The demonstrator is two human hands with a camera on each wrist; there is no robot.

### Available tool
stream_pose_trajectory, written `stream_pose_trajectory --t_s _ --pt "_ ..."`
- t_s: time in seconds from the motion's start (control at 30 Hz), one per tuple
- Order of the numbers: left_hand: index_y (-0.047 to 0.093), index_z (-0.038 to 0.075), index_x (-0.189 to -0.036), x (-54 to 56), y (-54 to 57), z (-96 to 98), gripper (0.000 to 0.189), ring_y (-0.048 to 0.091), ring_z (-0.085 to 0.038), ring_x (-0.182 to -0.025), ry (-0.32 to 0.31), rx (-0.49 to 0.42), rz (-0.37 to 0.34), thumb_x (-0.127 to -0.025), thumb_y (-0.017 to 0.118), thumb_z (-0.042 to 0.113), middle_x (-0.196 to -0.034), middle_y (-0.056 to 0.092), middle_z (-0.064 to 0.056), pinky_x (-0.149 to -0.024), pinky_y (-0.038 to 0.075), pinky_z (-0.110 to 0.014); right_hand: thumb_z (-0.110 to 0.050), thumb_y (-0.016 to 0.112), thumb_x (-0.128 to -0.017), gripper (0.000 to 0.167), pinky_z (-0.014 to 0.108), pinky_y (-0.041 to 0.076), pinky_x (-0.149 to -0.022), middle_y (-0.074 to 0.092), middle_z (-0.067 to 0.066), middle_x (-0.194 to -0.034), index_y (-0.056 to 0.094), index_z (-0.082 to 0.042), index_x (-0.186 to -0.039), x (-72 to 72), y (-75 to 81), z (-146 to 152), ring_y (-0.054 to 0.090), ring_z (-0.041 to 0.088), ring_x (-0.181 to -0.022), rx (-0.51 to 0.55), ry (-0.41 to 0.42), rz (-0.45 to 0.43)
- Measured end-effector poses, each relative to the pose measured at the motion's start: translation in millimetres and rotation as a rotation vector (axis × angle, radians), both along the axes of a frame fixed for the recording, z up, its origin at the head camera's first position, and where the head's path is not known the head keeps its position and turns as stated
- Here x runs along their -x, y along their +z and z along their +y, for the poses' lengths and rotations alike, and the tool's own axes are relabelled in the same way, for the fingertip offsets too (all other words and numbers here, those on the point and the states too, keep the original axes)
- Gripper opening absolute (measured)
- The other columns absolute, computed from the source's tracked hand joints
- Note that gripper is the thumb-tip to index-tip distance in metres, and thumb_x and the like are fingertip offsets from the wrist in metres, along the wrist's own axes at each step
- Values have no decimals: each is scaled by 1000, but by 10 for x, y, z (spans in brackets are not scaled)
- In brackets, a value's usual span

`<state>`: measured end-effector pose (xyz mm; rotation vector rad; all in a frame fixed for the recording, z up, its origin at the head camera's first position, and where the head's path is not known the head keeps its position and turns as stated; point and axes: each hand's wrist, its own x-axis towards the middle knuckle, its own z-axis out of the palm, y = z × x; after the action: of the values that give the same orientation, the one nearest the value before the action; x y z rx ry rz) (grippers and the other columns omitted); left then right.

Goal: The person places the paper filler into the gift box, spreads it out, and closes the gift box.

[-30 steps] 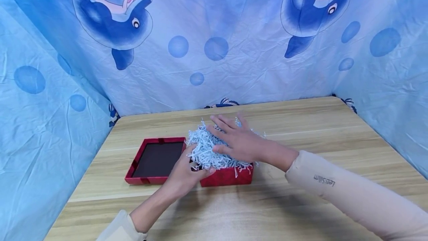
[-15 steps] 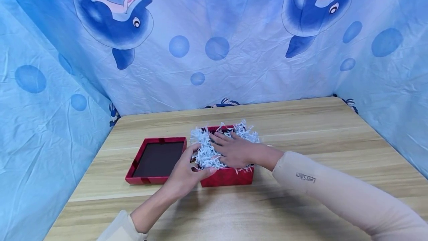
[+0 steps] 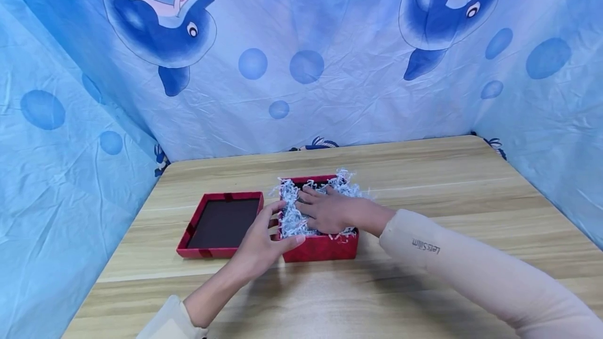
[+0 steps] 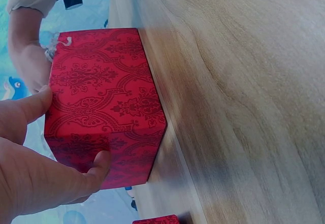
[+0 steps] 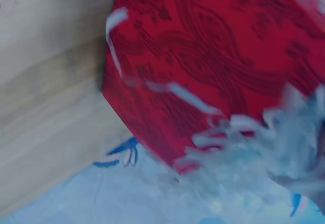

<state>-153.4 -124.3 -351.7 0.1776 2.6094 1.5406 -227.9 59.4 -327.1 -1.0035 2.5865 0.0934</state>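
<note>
A red patterned gift box [image 3: 320, 249] stands on the table, filled with pale blue shredded paper [image 3: 293, 218]. My left hand [image 3: 259, 249] grips its near left corner, thumb at the front rim and fingers along the left side. In the left wrist view, the thumb and fingers of the left hand [image 4: 45, 176] lie against two faces of the box [image 4: 101, 87]. Inside the box, my right hand [image 3: 327, 213] presses flat on the shreds, fingers extended. Loose shreds [image 5: 274, 142] spill over the rim in the blurred right wrist view.
Left of the box lies a red lid [image 3: 221, 224], its dark inside facing up. Both stand on a wood-grain table [image 3: 424, 182]. A blue cloth backdrop [image 3: 348, 103] with dolphins encloses the back and sides.
My right hand has come down from above the heap into the box. The shredded paper is lower, and the box's back rim now shows. The left hand stays at the corner.
</note>
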Motion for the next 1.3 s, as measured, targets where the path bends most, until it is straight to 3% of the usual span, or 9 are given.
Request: stream_pose_trajectory --t_s 0.3,0.57,1.03,1.3 --pt "35 20 -145 5 9 -14 81 46 -32 -127 6 22 -1 -79 79 35 -143 42 -8 -93 50 -46 -53 41 -98 67 61 -7 -112 2 -4 -162 15 -29 -155 -78 212 181 -5 19 -148 154 0 80" --pt "36 21 -145 1 2 -10 80 46 -31 -127 4 23 5 -79 79 33 -142 43 -8 -93 50 -46 -53 36 -100 67 63 -14 -109 1 1 -162 11 -26 -155 -137 218 342 -6 23 -147 223 34 151" --pt "36 20 -144 -6 6 7 79 46 -30 -126 -6 19 6 -80 79 32 -140 43 -8 -93 50 -45 -64 38 -94 79 62 -6 -112 -7 -1 -162 2 -29 -155 -78 -55 253 -8 24 -147 108 18 181" --pt "36 19 -145 -7 11 0 79 45 -30 -127 -5 23 6 -80 79 32 -142 42 -7 -93 50 -44 -61 35 -96 75 60 -5 -113 -7 -1 -162 2 -29 -155 -8 -90 121 -9 22 -147 30 33 136"
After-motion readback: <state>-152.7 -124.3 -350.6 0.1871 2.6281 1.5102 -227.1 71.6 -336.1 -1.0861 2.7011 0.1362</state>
